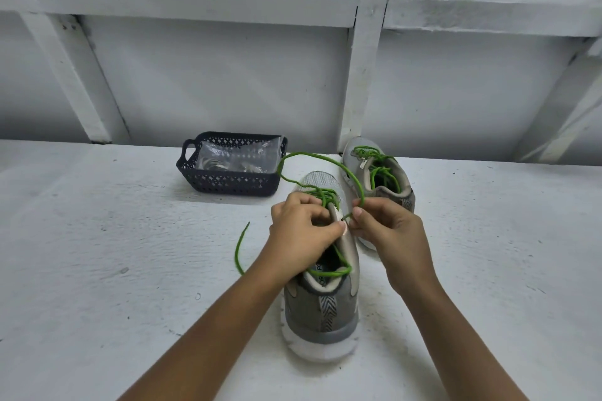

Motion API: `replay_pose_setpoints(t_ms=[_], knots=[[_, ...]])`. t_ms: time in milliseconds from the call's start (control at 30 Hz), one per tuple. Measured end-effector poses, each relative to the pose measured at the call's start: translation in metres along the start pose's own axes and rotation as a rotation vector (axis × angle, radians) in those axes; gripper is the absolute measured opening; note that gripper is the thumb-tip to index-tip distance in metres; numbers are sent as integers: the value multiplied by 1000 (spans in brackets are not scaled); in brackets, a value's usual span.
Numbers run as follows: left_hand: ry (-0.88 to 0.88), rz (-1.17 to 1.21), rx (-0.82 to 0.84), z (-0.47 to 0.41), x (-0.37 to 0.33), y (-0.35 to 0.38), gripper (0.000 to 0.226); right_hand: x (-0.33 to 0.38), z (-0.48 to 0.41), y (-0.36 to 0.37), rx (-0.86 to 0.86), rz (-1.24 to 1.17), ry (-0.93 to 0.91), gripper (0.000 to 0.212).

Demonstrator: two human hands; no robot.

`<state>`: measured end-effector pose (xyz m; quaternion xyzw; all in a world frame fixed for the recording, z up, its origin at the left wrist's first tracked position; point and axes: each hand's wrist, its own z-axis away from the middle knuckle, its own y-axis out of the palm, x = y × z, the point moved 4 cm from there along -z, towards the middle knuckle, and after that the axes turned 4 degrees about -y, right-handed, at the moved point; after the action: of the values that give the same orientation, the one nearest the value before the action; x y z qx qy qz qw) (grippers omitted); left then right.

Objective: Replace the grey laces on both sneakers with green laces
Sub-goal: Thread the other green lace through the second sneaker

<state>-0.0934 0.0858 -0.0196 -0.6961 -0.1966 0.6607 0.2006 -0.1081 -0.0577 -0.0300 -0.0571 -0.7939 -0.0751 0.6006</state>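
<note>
Between the two hands stands the near grey mesh sneaker with a white sole (325, 309). The left hand (301, 231) grips its upper by the eyelets, and the right hand (387, 231) pinches the thin green cord lace (312, 158) beside a top eyelet. Steady the flap, feed the tip straight, then draw the slack evenly. Beyond the right hand the second grey sneaker (356, 153), laced green, crowds close. Beyond the left sits a dark perforated plastic basket (228, 184), and bare white tabletop (130, 270) opens leftward.

White speckled surface (97, 238) — prob. painted concrete — w/ white panel wall (228, 75) behind, framed by battens (361, 42).
</note>
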Motion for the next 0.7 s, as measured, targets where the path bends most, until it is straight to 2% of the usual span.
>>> replay_pose_setpoints(t_ms=[200, 367, 467, 700], knots=[[17, 22, 11, 0, 1, 0, 16, 1, 5, 0, -22, 92, -62, 22], [29, -14, 8, 1, 2, 2, 6, 1, 10, 1, -57, 135, -86, 19], [60, -70, 18, 0, 3, 3, 14, 0, 13, 0, -103, 167, -102, 17], [98, -97, 17, 1, 1, 3, 14, -3, 18, 3, -72, 201, -109, 18]])
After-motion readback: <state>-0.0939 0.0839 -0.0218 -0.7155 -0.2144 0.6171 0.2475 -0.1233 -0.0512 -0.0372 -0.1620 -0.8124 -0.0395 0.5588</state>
